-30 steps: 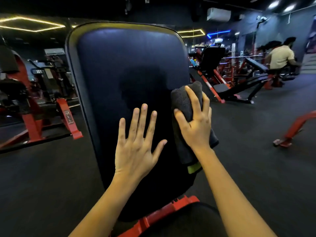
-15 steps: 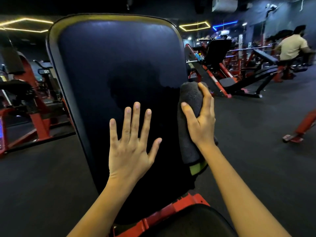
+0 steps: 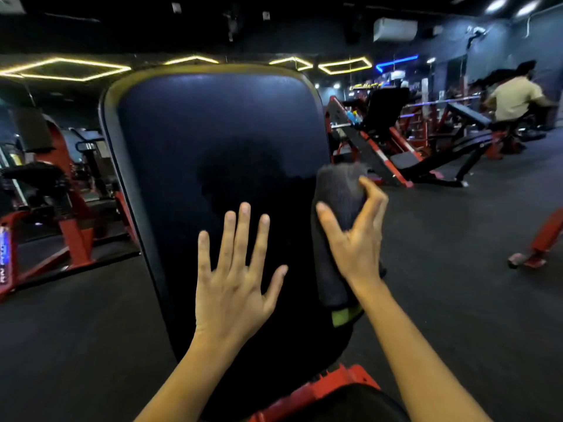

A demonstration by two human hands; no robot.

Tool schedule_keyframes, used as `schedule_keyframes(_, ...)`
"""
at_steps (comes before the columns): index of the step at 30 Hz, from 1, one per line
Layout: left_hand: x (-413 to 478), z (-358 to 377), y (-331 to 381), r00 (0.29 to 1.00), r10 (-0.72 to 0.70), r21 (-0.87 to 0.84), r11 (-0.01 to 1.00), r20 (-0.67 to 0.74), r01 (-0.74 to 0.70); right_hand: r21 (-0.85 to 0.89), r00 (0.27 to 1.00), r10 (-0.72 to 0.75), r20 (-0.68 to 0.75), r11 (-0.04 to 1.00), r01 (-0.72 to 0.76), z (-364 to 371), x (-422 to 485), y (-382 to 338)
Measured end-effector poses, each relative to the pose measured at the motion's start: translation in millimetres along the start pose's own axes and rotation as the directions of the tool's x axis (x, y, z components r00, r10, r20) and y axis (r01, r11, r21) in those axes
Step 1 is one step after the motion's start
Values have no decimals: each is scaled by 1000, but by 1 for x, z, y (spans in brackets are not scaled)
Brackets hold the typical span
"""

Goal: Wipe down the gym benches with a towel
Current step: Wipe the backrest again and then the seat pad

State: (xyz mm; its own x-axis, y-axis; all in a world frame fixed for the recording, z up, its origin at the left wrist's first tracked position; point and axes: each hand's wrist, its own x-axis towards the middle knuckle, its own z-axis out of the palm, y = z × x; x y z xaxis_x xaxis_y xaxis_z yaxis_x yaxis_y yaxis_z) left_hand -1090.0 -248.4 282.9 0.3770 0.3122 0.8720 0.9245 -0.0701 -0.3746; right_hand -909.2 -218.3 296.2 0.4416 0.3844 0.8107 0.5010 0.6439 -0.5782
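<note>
Left hand (image 3: 233,281): flat on the lower part of the bench pad (image 3: 213,141), fingers (image 3: 243,229) spread wide, holding nothing. Right hand (image 3: 355,242): fingers curled around the dark towel (image 3: 338,190), pressing it against the pad's right edge. Red frame (image 3: 316,388) sits below the pad. Beyond: dark floor (image 3: 457,269), red machines (image 3: 396,147), a seated person (image 3: 515,95).

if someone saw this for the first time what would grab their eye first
The big dark bench pad fills the centre, tilted up toward the camera. The left hand lies flat and spread on its lower part, while the right hand grips a dark towel at the pad's right edge. Yellow hexagon lights glow behind.
</note>
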Motion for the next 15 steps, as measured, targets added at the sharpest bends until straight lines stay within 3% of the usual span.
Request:
schedule_keyframes(4,21,-9,-4,998,-23,-95,995,-53,18,10,974,168,152,985,-172,-15,-29,11)
schedule_keyframes(6,39,-11,-9,998,-28,-95,995,-55,23,-8,962,221,161,975,-222,-14,-20,6)
schedule_keyframes(15,100,-19,-35,999,-3,-58,998,-49,0,99,961,208,181,969,-228,3,51,-10)
